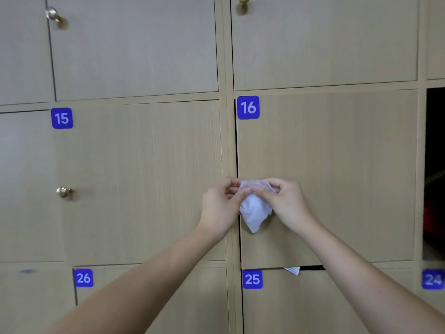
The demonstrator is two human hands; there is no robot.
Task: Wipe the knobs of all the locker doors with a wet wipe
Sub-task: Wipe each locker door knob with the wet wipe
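While my left hand (pixel 220 206) and right hand (pixel 287 201) both pinch the wet wipe (pixel 255 210) against door 16 (pixel 337 177), hiding its knob, door 15's knob (pixel 63 192) sits at nine o'clock.

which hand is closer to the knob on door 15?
Left. The left hand is right of the door 15 knob, pinching the wet wipe; the right hand is farther right, across the wipe.

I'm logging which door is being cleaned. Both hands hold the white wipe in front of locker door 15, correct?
Not quite. In the head view both the left hand and right hand do hold the white wipe, but in front of door 16, not door 15.
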